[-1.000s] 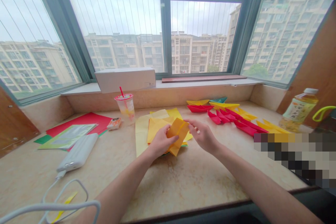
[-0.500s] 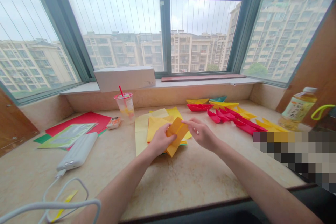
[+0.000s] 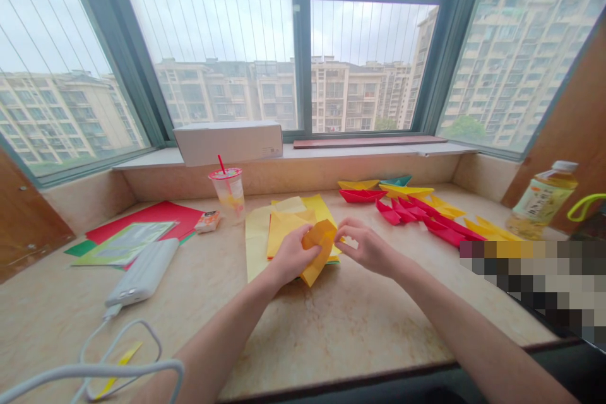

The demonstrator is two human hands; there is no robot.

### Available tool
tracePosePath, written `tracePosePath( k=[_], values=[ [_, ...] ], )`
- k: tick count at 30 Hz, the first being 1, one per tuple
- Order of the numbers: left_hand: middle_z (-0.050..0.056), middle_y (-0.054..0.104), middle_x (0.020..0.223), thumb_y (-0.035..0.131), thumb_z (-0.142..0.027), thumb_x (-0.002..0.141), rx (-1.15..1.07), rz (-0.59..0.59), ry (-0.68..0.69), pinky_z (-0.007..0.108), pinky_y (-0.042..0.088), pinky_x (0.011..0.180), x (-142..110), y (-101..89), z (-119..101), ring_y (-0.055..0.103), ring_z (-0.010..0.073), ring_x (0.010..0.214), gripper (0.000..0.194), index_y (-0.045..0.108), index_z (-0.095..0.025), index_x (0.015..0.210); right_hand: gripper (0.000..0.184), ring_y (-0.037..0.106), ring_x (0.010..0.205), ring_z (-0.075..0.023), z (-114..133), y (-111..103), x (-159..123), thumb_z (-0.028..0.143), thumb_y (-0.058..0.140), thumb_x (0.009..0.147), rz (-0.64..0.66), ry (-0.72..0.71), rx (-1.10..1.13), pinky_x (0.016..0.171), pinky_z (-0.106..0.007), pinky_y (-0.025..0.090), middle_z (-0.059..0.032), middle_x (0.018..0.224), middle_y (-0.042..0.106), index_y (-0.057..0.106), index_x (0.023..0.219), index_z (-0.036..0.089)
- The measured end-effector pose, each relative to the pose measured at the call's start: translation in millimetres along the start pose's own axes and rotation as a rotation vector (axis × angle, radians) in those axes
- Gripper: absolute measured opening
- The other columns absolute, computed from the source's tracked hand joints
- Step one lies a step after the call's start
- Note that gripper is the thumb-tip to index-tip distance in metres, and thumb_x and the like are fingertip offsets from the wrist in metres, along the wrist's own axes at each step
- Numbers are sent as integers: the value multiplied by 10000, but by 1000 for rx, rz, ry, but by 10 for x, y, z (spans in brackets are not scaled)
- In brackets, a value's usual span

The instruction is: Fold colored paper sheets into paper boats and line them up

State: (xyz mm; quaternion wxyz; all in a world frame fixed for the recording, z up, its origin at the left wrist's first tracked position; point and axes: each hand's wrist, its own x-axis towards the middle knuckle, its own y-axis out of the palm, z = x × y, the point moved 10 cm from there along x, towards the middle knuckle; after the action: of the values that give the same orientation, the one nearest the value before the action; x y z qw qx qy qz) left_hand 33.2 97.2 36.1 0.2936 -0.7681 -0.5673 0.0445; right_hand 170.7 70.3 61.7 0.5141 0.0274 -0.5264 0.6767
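In the head view, a piece of folded orange-yellow paper (image 3: 320, 241) is held up over the worktop, bent into a curved shape. My left hand (image 3: 296, 254) grips it from the left, thumb on the near face. At its right edge, my right hand (image 3: 362, 246) has curled fingers, with thumb and fingertips pinched at the paper's side. Just behind lies a stack of yellow paper sheets (image 3: 284, 227), on top of a larger pale yellow sheet (image 3: 254, 240). Part of the stack is hidden by my left hand and the held paper.
Several folded paper boats (image 3: 362, 196) in red, yellow and teal stand at the back right, near a drink bottle (image 3: 544, 196). Leftward are a plastic cup with straw (image 3: 228, 192), a small orange-white packet (image 3: 207, 221), red paper (image 3: 156, 214), a white power bank (image 3: 144, 271) and its cable (image 3: 118, 369).
The paper's upper part has bent from flat to curved. My right hand has moved slightly down along its right side, fingers more curled. My left hand keeps its grip.
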Motion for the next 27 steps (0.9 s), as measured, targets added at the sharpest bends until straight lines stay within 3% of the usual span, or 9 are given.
tracePosePath(
  k=[8,15,20,24,27],
  values=[
    [64,707,913,642,-264,720,-26,-6,-60,294,490,711,9,-36,67,663,231,835,277,636,-144,970,74,594,1016,-202,-16,-70,-12,179,494,946,-103,-2,45,908,-354,477,-83,1085,614,555,930,217],
    [65,700,902,660,-280,720,-109,22,-51,284,487,703,8,-19,48,654,221,829,275,637,-131,950,41,609,960,-190,10,-2,-11,254,555,934,-21,-6,96,865,-333,483,-59,1053,626,571,957,225],
    [27,683,840,641,-290,736,-23,21,-35,280,468,691,-17,-12,-36,629,198,778,249,646,-144,937,250,609,1011,-211,-95,67,-15,230,648,869,12,65,60,866,-351,488,-65,1103,635,601,1114,232],
    [36,694,882,640,-269,722,19,59,-29,282,465,705,-23,48,-25,634,209,809,279,649,-146,973,65,619,876,-185,-147,68,-12,176,632,862,-15,70,96,799,-325,497,-37,936,650,650,915,211],
    [36,689,855,650,-239,689,-21,82,-32,270,457,682,-26,85,13,626,206,791,255,654,-142,925,51,614,843,-178,-90,24,-8,183,617,874,-48,60,127,782,-316,499,-32,883,637,648,838,202]
  ],
)
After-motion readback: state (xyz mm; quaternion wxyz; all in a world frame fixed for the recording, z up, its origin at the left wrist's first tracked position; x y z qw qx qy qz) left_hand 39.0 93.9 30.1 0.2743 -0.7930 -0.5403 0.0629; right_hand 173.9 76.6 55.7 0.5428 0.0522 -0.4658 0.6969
